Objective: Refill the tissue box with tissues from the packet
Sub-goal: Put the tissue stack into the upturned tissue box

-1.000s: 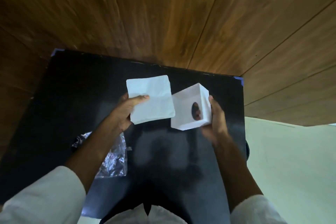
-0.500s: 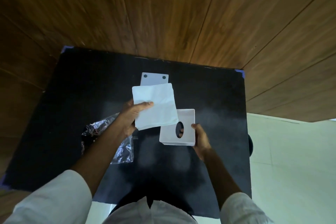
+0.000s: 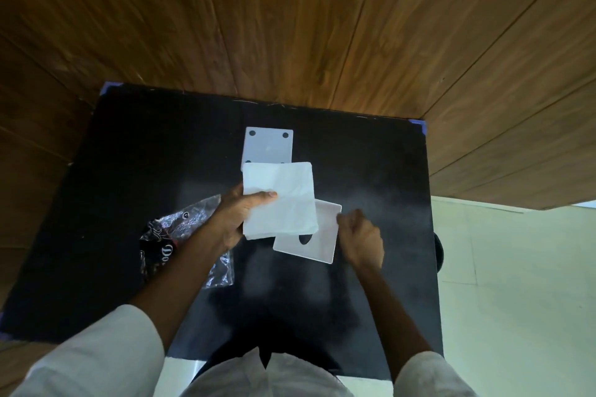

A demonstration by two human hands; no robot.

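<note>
My left hand [image 3: 237, 219] grips a white stack of tissues [image 3: 279, 200], thumb on top, held above the black table [image 3: 129, 171]. The stack covers the left part of the white tissue box [image 3: 317, 242], which rests on the table with its oval hole facing up. My right hand [image 3: 361, 235] is curled against the box's right side, fingers at its upper right corner. The clear crinkled packet [image 3: 183, 229] lies on the table under my left forearm.
A white square plate with black dots at its corners [image 3: 269, 147] lies flat just beyond the tissues. Wood-panelled walls close the table in at the back and on both sides. Pale floor shows to the right.
The box has come down from the air onto the table, hole now facing up. My left hand with the tissues has shifted partly over it. The white plate has come into view.
</note>
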